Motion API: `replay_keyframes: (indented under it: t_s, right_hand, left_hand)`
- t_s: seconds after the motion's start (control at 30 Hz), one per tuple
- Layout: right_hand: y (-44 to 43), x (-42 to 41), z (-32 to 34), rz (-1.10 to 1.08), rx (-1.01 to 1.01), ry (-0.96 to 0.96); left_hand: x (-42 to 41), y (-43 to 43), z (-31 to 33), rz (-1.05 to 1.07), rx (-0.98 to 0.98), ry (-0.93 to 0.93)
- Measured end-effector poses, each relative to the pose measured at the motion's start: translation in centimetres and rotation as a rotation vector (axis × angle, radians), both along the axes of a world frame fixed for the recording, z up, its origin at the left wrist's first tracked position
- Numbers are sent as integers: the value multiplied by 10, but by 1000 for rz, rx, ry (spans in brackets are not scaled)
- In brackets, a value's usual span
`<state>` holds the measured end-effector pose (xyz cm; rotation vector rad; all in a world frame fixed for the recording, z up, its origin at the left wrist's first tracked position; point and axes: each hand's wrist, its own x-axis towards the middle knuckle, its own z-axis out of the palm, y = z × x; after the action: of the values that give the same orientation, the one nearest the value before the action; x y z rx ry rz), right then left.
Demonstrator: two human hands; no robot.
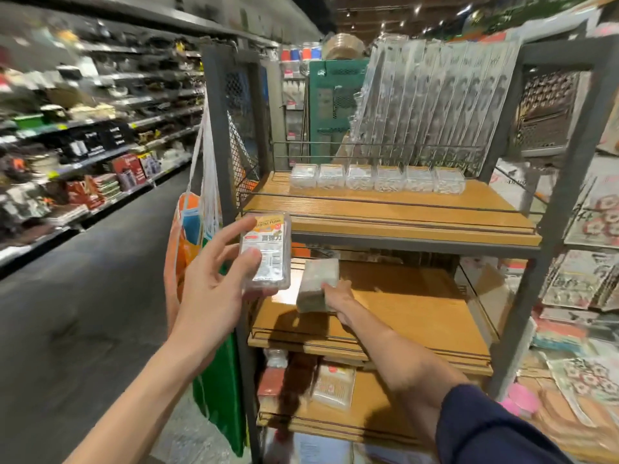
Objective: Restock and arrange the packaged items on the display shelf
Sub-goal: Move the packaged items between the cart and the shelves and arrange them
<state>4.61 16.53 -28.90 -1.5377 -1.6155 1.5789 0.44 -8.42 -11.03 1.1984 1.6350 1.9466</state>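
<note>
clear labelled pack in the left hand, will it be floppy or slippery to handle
Probably stiff: the clear labelled pack keeps its boxy shape in the left hand. Likely light, since a loose pinch holds it. Its glossy plastic may slip.

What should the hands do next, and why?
Probably settle the grey pack flat on the middle shelf and let go. The right hand grips it at the shelf's left end, over bare wood, while the left hand holds a labelled pack ready to follow.
</note>
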Motion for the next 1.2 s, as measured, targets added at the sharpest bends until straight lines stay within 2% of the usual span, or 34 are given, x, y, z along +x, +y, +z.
replay_keyframes:
  t_s: [0.1,0.23,0.4,0.47,0.53,0.6,0.67,0.73,0.83,0.97,1.07,1.2]
  right_hand:
    - [17,-16,-8,-20,96,-132]
    - [29,-33,-24,60,331,-473]
    - [11,-17,-8,125,491,-696]
    - [-17,0,11,178,665,-521]
    - [-67,30,38,396,801,-285]
    - [-109,56,81,481,1058,-56]
    - [-128,69,135,413,1306,227]
    - [-117,71,190,315,1432,321]
    - [-92,55,248,299,1394,161]
    - [-52,45,269,409,1287,-40]
    - [-28,34,264,456,1205,-180]
    - [-9,12,251,487,1097,-232]
  left_hand:
    - [-11,1,2,25,9,50]
    - [-19,-1,0,53,19,95]
    - [-25,3,-5,47,19,14]
    - [-29,2,-3,57,0,6]
    - [-30,-1,-4,71,-48,26]
    - [-37,4,9,57,-96,107]
    - [-42,18,28,22,-107,144]
    - [-39,44,53,-25,-115,211]
    - [-36,81,82,-11,-137,330]
    - [-57,134,100,55,-243,422]
    - [-74,161,100,105,-524,546]
    - [-81,182,91,14,-791,626]
